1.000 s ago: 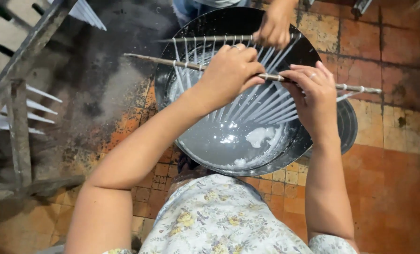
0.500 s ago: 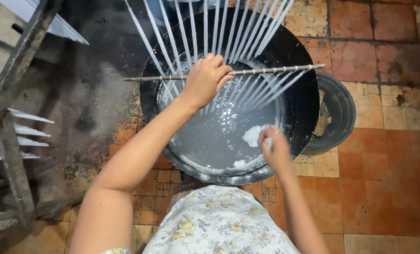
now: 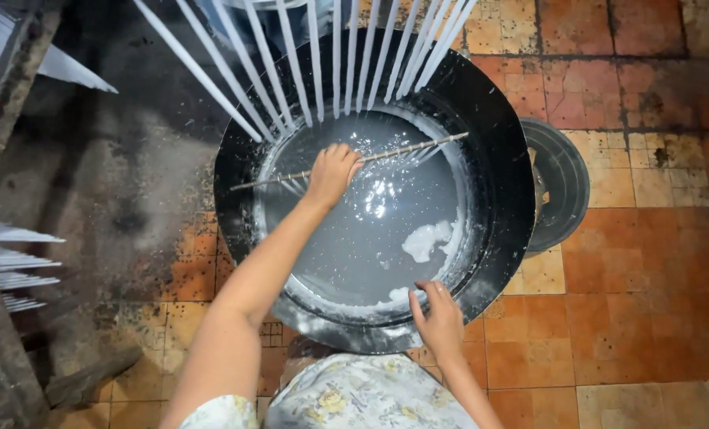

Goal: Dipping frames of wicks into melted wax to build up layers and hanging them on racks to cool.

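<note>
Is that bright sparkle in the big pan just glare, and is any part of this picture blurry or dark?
Head view: yes, light glints off the pale liquid just below the left hand; the white strands at the top look slightly soft; the left side by the wooden rack lies in shadow; the tiled floor is evenly lit and sharp.

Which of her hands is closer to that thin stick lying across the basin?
Left. The left hand grips the thin stick over the liquid; the right hand rests far off at the basin near rim.
</note>
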